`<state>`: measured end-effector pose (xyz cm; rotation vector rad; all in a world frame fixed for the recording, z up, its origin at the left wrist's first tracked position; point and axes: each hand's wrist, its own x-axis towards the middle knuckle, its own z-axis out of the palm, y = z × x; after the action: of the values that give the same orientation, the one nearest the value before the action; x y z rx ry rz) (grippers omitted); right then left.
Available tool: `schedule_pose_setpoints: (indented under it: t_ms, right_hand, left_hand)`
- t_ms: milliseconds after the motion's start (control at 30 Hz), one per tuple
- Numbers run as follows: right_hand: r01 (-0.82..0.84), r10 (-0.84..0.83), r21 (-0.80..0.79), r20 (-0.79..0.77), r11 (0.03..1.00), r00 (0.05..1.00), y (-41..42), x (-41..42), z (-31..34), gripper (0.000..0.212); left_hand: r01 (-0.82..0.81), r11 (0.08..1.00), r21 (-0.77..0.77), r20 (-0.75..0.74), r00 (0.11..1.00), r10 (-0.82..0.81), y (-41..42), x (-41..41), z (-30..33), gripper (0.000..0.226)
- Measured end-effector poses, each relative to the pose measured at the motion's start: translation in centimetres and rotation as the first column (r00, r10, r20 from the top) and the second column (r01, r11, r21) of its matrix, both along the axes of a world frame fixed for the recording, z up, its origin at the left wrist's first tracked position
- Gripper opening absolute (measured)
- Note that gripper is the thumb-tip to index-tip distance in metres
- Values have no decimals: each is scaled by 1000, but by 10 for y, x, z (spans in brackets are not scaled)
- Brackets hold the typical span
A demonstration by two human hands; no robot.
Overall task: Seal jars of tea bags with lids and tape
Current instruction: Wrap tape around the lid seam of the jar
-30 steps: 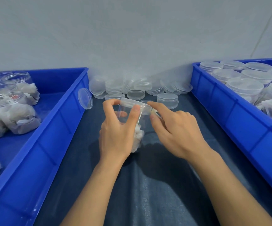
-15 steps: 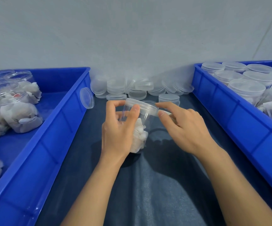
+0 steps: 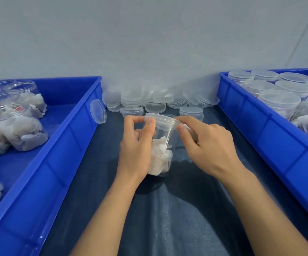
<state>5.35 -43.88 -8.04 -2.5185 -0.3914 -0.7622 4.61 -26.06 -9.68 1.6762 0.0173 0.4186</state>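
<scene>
Between the bins: a jar (image 3: pixel 161 145) of tea bags (image 3: pixel 160 157) is held tilted just above the counter (image 3: pixel 168 209), between 2 blue bins.
Left hand (image 3: pixel 137 150): curled round the jar's side, likely to steady it.
Right hand (image 3: pixel 207 146): fingertips pinching the lid (image 3: pixel 163 120) rim, probably seating it.
Left bin (image 3: pixel 71 145): open jars waiting.
Right bin (image 3: pixel 271 130): lidded jars.
Spare lids (image 3: pixel 149 100): piled by the wall, within reach.
Tape: none visible.
</scene>
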Motion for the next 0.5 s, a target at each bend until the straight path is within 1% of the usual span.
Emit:
schedule_pose_setpoints:
  t_ms: [67,133,167,200,267,367,433,500]
  right_hand:
    - [5,-5,-9,14,1000,1000,1,-1,0,37]
    - [5,-5,-22,28,1000,1000,3,-2,0,38]
    - [5,-4,-26,38,1000,999,5,-4,1,38]
    - [6,-5,-29,49,1000,999,8,-6,2,38]
    - [14,-11,-38,68,999,998,13,-8,4,36]
    - [20,-18,-56,42,998,999,15,-11,7,39]
    - [-4,5,-50,7,999,1000,14,-14,8,41]
    - [-28,28,-32,-19,999,999,11,-15,10,40]
  left_hand:
    - [-37,994,106,-7,999,38,-1,-2,2,18]
    - [-119,960,253,42,993,112,-1,-5,6,23]
    - [-162,937,310,73,987,147,-1,-7,8,27]
    - [-190,922,337,87,982,170,-1,-9,10,31]
    - [-181,922,343,60,983,171,-5,-12,12,41]
    - [-161,896,415,42,987,158,-12,-14,12,56]
    - [-157,900,407,50,987,150,-12,-14,12,56]
    - [-150,928,341,42,989,144,-9,-10,10,55]
